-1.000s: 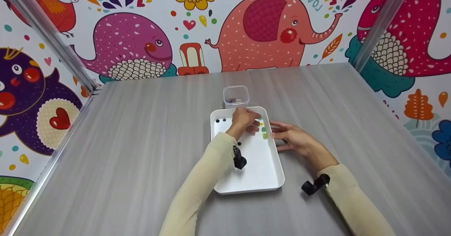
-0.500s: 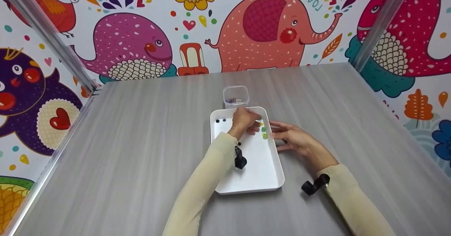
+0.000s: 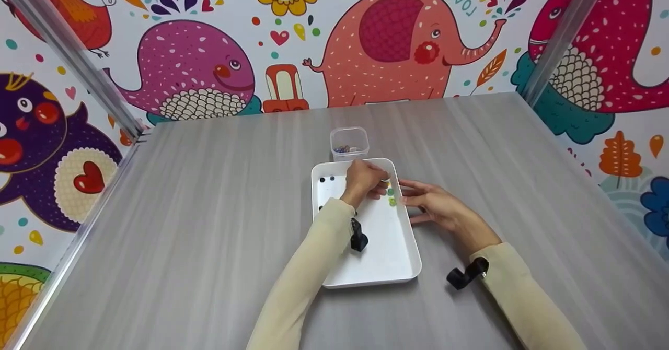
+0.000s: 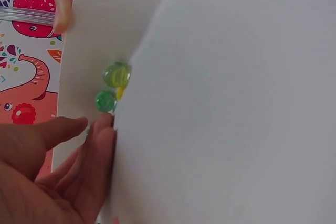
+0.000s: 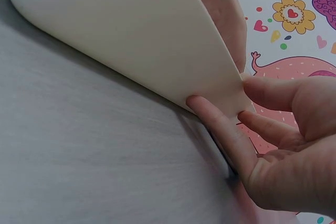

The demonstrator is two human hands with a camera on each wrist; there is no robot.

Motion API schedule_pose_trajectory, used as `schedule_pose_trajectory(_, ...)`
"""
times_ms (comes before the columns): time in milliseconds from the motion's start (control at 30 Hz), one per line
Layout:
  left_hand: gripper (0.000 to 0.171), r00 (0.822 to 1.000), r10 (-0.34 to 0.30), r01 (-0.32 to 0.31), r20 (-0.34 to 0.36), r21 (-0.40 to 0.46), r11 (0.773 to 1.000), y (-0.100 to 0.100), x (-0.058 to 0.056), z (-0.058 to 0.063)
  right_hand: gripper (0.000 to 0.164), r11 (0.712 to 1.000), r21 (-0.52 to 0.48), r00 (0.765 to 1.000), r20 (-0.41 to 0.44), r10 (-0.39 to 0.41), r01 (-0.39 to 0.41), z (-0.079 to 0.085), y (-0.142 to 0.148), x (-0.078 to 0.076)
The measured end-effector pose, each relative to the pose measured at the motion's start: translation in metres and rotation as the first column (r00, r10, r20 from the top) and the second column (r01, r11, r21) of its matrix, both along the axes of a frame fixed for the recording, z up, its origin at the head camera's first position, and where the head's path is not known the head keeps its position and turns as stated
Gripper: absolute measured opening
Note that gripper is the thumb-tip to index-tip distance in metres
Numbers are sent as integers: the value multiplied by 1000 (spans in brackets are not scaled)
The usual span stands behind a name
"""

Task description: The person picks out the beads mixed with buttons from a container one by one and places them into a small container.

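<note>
My left hand (image 3: 364,182) reaches into the white tray (image 3: 373,258) at its far right. In the left wrist view, its thumb and fingers close around a mostly hidden green marble (image 4: 88,131) against the wall. Beside the fingertips lie another green marble (image 4: 105,100), a small yellow piece (image 4: 121,92) and a yellow-green marble (image 4: 116,74). My right hand (image 3: 439,203) rests its outstretched fingers (image 5: 223,127) on the outside of the tray's right wall, near the rim. Small black beads (image 3: 322,179) lie at the tray's left side, partly hidden by the left arm.
Behind the tray stands a clear plastic box (image 3: 349,142) with several small coloured pieces at its bottom. The grey wood-grain table (image 3: 225,198) reaches back to a wall printed with cartoon animals. Metal posts (image 3: 83,52) rise at its corners.
My left hand has shifted slightly to the right, and its fingertips now cover a green marble seen earlier. Another black bead shows at the tray's left. The right hand stays put.
</note>
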State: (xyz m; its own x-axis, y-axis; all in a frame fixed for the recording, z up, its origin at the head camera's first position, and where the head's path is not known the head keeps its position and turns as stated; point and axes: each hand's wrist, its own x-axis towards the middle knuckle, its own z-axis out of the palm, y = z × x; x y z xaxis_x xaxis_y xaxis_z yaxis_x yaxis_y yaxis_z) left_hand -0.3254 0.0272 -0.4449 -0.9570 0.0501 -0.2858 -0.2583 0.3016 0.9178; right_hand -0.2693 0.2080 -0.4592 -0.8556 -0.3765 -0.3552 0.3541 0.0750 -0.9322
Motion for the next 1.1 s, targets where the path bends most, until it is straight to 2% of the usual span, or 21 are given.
schedule_pose_trajectory(433, 10, 1000, -1, 1, -5, -14, 1000, 1, -1, -3, 68, 1000, 6, 1000, -2, -3, 3, 0, -1, 0)
schedule_pose_trajectory(700, 10, 1000, -2, 2, -14, 10, 1000, 0, -1, -5, 68, 1000, -1, 1000, -6, 13, -14, 1, -1, 0)
schedule_pose_trajectory(1100, 8, 1000, 0, 0, 5, -14, 1000, 1, -4, -3, 68, 1000, 0, 1000, -8, 4, -4, 0, -1, -1)
